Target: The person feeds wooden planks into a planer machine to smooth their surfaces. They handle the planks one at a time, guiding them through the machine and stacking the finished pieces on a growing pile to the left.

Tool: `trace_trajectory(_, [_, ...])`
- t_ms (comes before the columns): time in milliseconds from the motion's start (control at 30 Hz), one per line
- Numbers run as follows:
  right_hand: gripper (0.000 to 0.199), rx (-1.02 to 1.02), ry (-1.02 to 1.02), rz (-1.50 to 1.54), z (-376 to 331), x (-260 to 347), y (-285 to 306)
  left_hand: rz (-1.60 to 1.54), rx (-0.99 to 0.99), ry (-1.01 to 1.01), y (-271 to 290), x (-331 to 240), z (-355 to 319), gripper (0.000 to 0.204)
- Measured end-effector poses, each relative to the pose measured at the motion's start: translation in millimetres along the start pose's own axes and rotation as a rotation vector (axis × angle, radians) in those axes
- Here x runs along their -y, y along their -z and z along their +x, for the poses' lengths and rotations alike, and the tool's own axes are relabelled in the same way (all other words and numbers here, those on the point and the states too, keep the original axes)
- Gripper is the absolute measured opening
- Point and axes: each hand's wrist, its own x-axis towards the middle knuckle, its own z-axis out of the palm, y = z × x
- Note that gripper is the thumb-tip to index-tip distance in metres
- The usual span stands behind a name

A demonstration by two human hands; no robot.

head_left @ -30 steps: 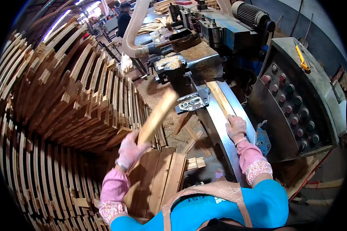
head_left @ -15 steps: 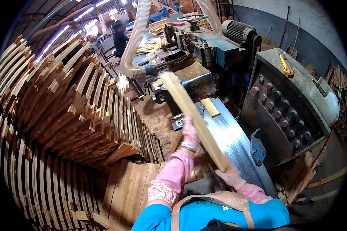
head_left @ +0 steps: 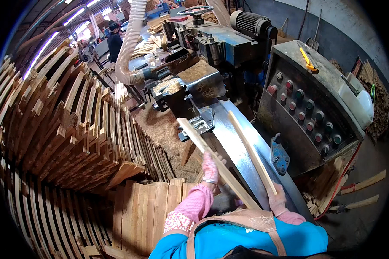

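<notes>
While the machine (head_left: 229,56) fills the upper middle of the view and the stacked boards (head_left: 65,129) crowd the person's left, the work itself sits on the curved steel table (head_left: 242,159) that runs toward the cutter. The longer strip (head_left: 216,162) lies slanting across that table, its far end close to the bracket by the infeed; the left hand (head_left: 210,168) is closed around its middle. The thinner strip (head_left: 251,152) lies just to the right, and the right hand (head_left: 277,199) curls around its near end. To my eye, feeding well here means keeping each strip flat on the steel and lined up with the infeed, with fingers well back from the cutter (the gloves could snag). The cutter itself is hidden under the sawdust-covered hood (head_left: 194,82), the right-hand fingertips cannot be made out, and the far worker (head_left: 115,41) is too small to read.
</notes>
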Motion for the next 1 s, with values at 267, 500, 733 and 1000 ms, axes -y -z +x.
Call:
trace_trajectory(267, [0.029, 0.035, 0.605, -0.665, 68, 65, -30, -0.331, 0.028, 0.009, 89, -5, 45, 0.066])
trace_trajectory(500, [0.029, 0.033, 0.551, -0.741, 119, 58, -67, -0.360, -0.159, -0.222, 50, -61, -34, 0.056])
trace_trajectory(733, [0.012, -0.005, 0.543, -0.740, 106, 9, -79, -0.485, -0.034, -0.249, 99, -86, -63, 0.052])
trace_trajectory(1000, [0.058, 0.514, 0.333, -0.192, 251, 106, -216, -0.572, 0.045, -0.327, 64, -96, -51, 0.048])
